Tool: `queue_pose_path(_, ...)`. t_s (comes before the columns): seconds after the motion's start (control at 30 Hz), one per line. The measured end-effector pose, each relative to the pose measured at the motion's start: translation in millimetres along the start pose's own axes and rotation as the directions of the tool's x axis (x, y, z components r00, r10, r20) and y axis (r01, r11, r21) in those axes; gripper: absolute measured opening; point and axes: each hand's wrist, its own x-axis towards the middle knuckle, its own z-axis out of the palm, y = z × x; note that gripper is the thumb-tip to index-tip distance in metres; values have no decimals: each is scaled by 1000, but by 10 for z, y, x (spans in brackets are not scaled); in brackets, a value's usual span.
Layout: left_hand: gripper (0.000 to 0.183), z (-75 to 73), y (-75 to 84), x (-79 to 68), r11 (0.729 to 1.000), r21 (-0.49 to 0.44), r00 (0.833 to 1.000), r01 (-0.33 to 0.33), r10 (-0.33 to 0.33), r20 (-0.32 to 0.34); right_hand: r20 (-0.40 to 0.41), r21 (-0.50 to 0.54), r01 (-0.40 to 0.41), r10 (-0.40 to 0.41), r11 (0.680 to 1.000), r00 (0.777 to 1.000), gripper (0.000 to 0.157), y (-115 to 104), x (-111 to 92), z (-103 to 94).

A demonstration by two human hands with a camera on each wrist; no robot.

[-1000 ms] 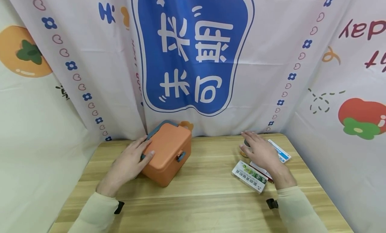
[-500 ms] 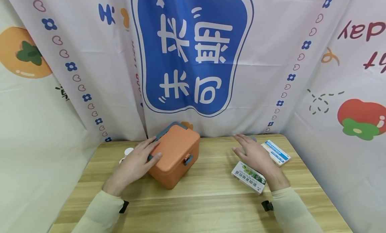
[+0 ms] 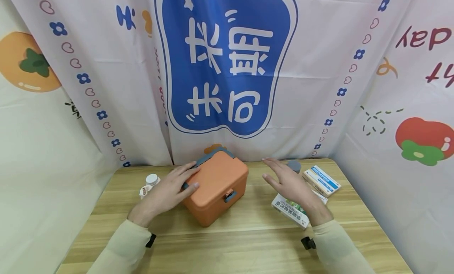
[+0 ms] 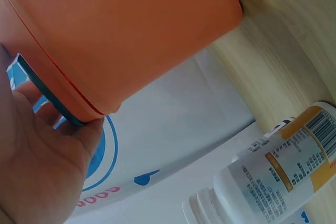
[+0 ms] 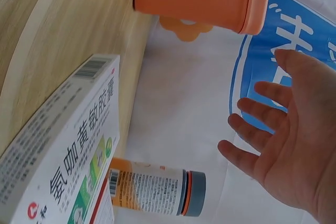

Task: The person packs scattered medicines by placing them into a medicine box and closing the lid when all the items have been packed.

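Note:
An orange lidded box [image 3: 218, 179] with a blue-grey handle [image 3: 209, 156] and a front latch [image 3: 229, 194] stands on the table left of centre. On its left end rests my left hand [image 3: 168, 193], fingers and thumb extended over the lid's edge. In the left wrist view, that hand [image 4: 47, 150] lies against the handle at the lid's corner. My right hand [image 3: 292, 185] hovers above the medicine boxes with fingers stretched towards the orange box, apart from it. Nothing is in its palm, as the right wrist view shows of the hand [image 5: 294, 140].
White bottles [image 3: 151, 179] stand behind my left forearm. Right of the orange box are a grey-capped bottle [image 3: 294, 166], a white-and-green medicine box [image 3: 289, 211], a blue-and-white box [image 3: 320, 180] and another box partly hidden by my right hand. A printed curtain [image 3: 298, 140] hangs at the table's back.
The orange box has slid right and slightly nearer with my left hand, uncovering the white bottles. My right hand has moved left, off the grey-capped bottle, which shows again.

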Motion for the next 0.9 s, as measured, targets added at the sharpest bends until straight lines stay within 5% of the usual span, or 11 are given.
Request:
queue_pose_path(0.3,63,31,20,63,996,5,996,-84,84,19,11,146,75,-77,987,997,62,-128,18,30)
queue_pose_path(0.9,63,59,9,198,985,-61,980,-160,166,106,74,138,280,-292,950,954,69,-318,52,126)
